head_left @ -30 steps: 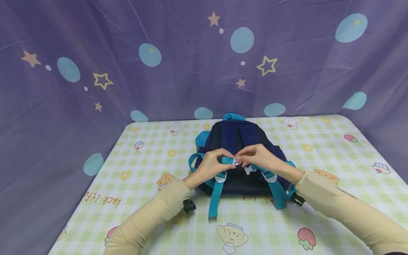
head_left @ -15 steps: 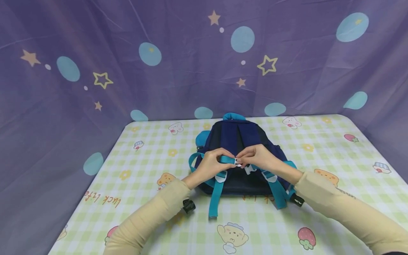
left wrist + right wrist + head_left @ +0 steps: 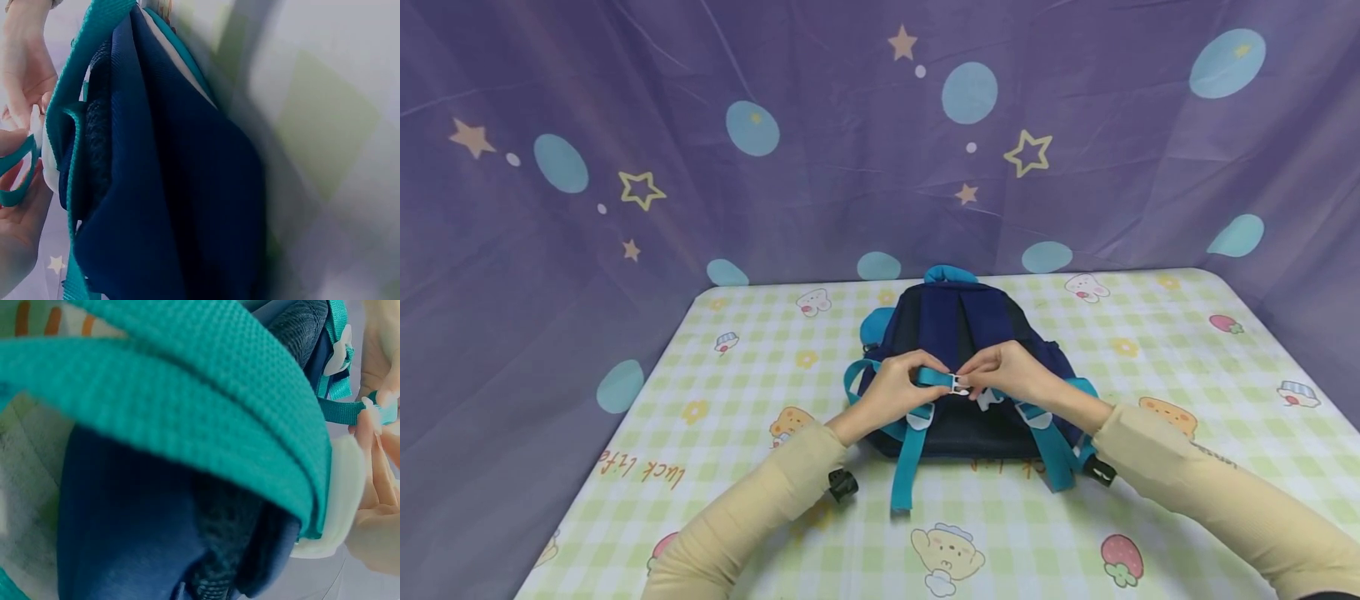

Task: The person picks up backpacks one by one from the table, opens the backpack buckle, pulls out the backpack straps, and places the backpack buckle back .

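Over the backpack (image 3: 940,315) on the table (image 3: 1030,517), the left hand (image 3: 897,382) pinched the strap (image 3: 932,377) beside the white buckle (image 3: 956,384), and the right hand (image 3: 1009,368) pinched the buckle itself — working it well probably called for a steady left grip, an untwisted strap and small fingertip movements.

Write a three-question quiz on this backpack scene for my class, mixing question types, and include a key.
1. Multiple choice: What colour is the strap held in the left hand?
A) red
B) teal
C) yellow

2. True or false: The right hand lies flat on the table, well away from the backpack.

3. Fill in the blank: The cloth under the backpack has a green and white ____ pattern.

Key:
1. B
2. False; its fingers pinch the white buckle above the backpack.
3. checked
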`<state>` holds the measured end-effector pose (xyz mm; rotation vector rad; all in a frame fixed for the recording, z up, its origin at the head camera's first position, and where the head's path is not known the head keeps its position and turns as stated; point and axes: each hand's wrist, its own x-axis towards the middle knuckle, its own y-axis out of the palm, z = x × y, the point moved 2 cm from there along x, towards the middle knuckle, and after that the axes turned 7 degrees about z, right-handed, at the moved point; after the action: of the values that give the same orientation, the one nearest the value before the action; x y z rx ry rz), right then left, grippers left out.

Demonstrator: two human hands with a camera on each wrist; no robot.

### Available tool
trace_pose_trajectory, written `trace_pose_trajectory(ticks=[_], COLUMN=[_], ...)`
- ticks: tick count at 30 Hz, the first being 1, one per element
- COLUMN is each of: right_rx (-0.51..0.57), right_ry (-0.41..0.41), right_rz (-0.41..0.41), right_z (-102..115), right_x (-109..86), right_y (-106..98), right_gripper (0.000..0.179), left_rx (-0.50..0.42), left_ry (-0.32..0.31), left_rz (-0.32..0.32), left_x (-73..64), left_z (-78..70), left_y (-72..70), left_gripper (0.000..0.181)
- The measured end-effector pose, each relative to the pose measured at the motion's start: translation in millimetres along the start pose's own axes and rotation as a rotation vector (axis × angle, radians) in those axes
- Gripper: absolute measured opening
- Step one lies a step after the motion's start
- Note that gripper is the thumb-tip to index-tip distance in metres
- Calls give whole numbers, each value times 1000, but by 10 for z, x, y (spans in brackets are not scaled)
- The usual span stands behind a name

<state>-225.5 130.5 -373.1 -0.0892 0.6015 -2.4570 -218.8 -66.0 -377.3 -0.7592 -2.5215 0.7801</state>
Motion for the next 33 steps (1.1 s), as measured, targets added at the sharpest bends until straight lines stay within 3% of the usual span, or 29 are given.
trace_pose_trajectory(ticks=[8,16,33], right_rx=[-12,-29,-100], right_ry=[-28,-58,-107], right_rz=[-4,1,-61], right_z=[-11,18,-10], right_x=[2,-19,-28], right_y=[13,25,62], right_gripper=[18,17,14], left_rx=[44,89,76], left_ry=[-90,-196,-137], left_rz=[35,91,83], left_x=[16,57,30], left_z=[-32,-47,-44], left_y=[-4,9,28], left_gripper=[8,10,6])
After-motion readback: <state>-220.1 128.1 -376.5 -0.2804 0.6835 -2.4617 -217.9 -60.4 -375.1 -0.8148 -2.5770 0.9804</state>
